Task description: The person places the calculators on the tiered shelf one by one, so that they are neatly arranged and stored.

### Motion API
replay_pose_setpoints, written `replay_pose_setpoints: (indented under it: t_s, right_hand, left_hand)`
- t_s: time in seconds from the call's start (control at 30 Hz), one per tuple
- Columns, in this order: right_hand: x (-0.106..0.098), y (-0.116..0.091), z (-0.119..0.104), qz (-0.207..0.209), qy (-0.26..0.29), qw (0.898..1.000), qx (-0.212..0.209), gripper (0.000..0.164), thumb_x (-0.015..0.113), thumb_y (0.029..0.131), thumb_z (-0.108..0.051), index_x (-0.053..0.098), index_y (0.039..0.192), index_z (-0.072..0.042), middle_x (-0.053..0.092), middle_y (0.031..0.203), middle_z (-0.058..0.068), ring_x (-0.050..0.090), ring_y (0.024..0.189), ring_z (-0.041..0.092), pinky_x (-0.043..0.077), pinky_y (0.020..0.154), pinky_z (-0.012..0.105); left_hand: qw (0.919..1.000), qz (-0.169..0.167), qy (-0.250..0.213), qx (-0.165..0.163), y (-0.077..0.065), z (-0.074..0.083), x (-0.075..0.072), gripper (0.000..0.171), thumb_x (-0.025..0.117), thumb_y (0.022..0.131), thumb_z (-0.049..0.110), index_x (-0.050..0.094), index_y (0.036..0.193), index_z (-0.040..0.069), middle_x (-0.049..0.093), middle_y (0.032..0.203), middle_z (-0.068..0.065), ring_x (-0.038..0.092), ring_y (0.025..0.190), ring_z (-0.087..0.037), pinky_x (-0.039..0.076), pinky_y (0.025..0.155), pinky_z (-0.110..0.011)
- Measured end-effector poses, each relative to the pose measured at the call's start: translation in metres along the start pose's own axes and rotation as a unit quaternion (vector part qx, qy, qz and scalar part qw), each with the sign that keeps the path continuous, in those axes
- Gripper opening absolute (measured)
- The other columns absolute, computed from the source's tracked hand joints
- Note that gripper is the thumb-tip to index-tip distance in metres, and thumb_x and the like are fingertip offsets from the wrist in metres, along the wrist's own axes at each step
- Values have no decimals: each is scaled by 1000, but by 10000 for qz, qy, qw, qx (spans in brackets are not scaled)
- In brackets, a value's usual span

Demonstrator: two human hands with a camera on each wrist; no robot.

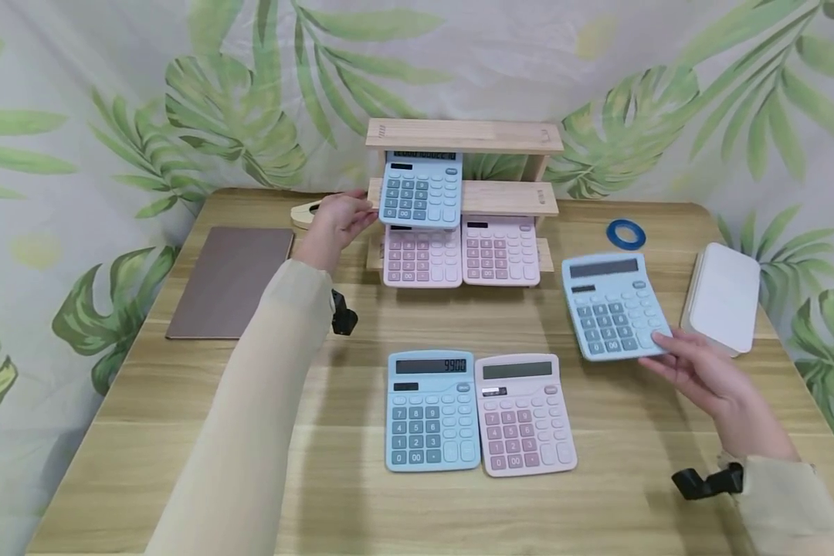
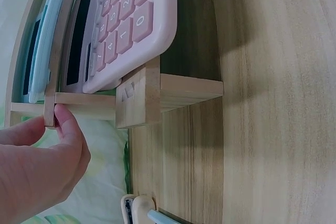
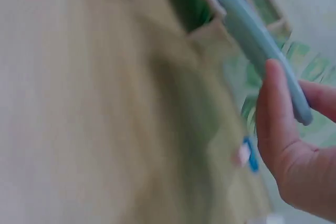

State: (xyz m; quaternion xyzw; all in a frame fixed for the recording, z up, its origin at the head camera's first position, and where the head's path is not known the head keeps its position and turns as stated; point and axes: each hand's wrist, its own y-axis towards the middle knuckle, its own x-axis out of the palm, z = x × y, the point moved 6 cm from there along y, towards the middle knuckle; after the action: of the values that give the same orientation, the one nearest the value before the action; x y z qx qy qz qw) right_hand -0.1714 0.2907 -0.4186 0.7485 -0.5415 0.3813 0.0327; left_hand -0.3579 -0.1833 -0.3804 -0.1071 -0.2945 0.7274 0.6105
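Observation:
My right hand (image 1: 716,378) pinches a blue calculator (image 1: 608,309) by its lower right corner, thumb on the keys. In the right wrist view that calculator (image 3: 257,40) shows edge-on, raised over the table. My left hand (image 1: 337,220) grips the left end of the middle board of a wooden rack (image 1: 507,198), thumb and fingertip on either side of it in the left wrist view (image 2: 55,145). On the rack's upper level leans another blue calculator (image 1: 420,189); two pink calculators (image 1: 422,259) (image 1: 500,251) stand side by side below.
A blue calculator (image 1: 433,413) reading 99.00 and a pink calculator (image 1: 526,417) lie side by side at the front. A brown notebook (image 1: 229,282) lies left, a stapler (image 1: 304,214) behind the left hand. Blue tape (image 1: 625,234) and a white box (image 1: 724,297) sit right.

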Motion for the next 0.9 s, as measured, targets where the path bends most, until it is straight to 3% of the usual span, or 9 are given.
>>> replay_pose_setpoints:
  t_s: [0.1, 0.27, 0.37, 0.6, 0.77, 0.9]
  right_hand:
    - [24, 13, -10, -147, 544, 9984, -10, 32, 32, 98, 2, 57, 116, -6, 66, 113, 12, 63, 106, 21, 55, 92, 33]
    - [65, 42, -23, 195, 432, 9989, 56, 30, 44, 94, 2, 55, 122, -5, 61, 122, 9, 59, 114, 19, 49, 101, 33]
    - [84, 64, -25, 400, 649, 9969, 185, 34, 52, 91, 1, 52, 125, -5, 56, 127, 9, 54, 120, 19, 45, 106, 31]
    - [101, 115, -25, 857, 1470, 9847, 374, 36, 59, 86, 3, 52, 121, -4, 62, 115, 12, 58, 113, 19, 47, 104, 27]
    - [108, 132, -25, 993, 1443, 9842, 272, 43, 62, 83, 3, 49, 123, -7, 58, 118, 10, 55, 116, 18, 46, 105, 25]
    - [116, 139, -25, 897, 1789, 9795, 227, 45, 61, 83, 7, 48, 125, -3, 50, 127, 11, 50, 123, 19, 46, 104, 25]
  left_hand:
    - [9999, 69, 114, 55, 0, 2, -1, 55, 46, 91, -6, 35, 142, 11, 43, 142, -9, 55, 97, -14, 48, 100, -19]
    - [9992, 249, 288, 100, -1, 3, -1, 56, 45, 90, -8, 34, 143, 10, 43, 141, -10, 55, 85, -13, 49, 99, -20]
    - [9991, 280, 293, 92, -2, 3, 0, 57, 45, 90, -8, 33, 143, 10, 43, 142, -10, 55, 83, -13, 49, 100, -21]
    - [9988, 264, 362, 172, -3, 1, 5, 59, 46, 89, -9, 34, 143, 10, 43, 141, -11, 56, 83, -14, 51, 97, -21]
    - [9988, 300, 323, 215, -3, 2, 3, 59, 47, 88, -9, 34, 142, 9, 44, 140, -11, 56, 84, -14, 52, 95, -21]
    - [9988, 315, 262, 268, -4, 3, 1, 58, 47, 89, -9, 35, 142, 9, 46, 138, -11, 55, 83, -14, 52, 96, -21]
